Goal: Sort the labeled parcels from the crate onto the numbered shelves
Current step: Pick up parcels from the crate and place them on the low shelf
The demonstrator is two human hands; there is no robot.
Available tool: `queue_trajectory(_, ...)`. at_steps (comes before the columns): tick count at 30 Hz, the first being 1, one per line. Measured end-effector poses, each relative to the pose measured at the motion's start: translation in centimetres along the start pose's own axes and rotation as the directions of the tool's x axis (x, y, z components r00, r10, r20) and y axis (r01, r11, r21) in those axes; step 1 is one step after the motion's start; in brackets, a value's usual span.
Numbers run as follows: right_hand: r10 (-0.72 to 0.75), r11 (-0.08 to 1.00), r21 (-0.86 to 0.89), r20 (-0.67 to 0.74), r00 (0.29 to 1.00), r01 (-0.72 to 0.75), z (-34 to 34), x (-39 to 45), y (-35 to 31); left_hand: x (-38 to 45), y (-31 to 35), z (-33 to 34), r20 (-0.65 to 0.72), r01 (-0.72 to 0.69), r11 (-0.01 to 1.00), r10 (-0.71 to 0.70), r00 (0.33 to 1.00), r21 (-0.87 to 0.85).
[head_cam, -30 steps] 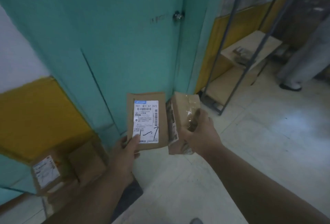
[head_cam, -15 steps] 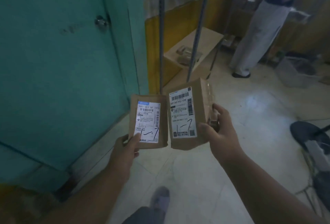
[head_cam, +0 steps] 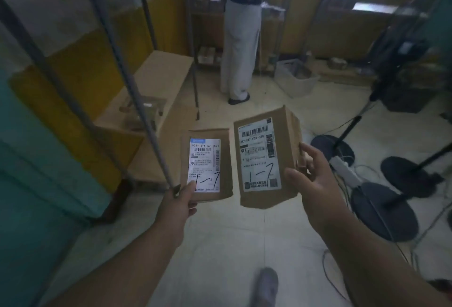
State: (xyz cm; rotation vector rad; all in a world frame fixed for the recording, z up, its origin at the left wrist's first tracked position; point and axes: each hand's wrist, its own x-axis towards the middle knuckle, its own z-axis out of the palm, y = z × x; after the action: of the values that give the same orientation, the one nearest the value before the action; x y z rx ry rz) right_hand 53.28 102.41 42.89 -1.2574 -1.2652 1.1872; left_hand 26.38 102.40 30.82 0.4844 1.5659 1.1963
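Head view of two parcels held side by side above the tiled floor (head_cam: pixel 220 233). We see the left hand (head_cam: pixel 179 205) gripping the smaller cardboard parcel (head_cam: pixel 206 164) at its lower left corner, thumb pressed on the bottom of its white shipping label (head_cam: pixel 205 164), which bears a handwritten "1-7". The right hand (head_cam: pixel 310 184) holds the larger cardboard parcel (head_cam: pixel 265 157) from its right edge, thumb on the front face and fingers curled behind; its own label (head_cam: pixel 259 157) also carries a handwritten "1-7". The two parcels stand close together without touching, the larger tilted slightly, its top leaning toward 1 o'clock. At 10 o'clock from the hands stands a metal shelf rack (head_cam: pixel 137 91) against the yellow and teal wall; on its low wooden board (head_cam: pixel 161 69) lies a small taped package (head_cam: pixel 146 108), partly hidden by an upright. At 12 o'clock a second person (head_cam: pixel 241 37), in light trousers and a dark top, stands facing further shelves that carry boxes too blurred to read. Toward 1 o'clock sits a pale plastic crate (head_cam: pixel 297 80) on the floor. At 3 o'clock we note round black stand bases (head_cam: pixel 384 211), a white power strip (head_cam: pixel 344 169) and loose cables. At 6 o'clock the tip of the wearer's shoe (head_cam: pixel 265 284) shows.
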Motion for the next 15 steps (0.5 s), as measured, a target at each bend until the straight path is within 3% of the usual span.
queue_trajectory(4,0.018,1.000,0.005,0.009,1.000,-0.018,-4.4,8.9,1.6,6.2,1.7,8.2,0.003,0.012,1.000,-0.012,1.000,-0.010)
queue_trajectory(7,0.010,1.000,0.015,0.094,0.996,-0.012,-6.5,16.7,1.3,10.2,3.7,12.8,-0.039,0.023,0.999,-0.024,0.999,-0.024)
queue_trajectory(15,-0.003,0.999,0.041,0.275,0.961,-0.009,-3.6,35.7,-0.7,19.1,9.7,17.0,-0.176,0.004,0.992,-0.026,0.984,-0.128)
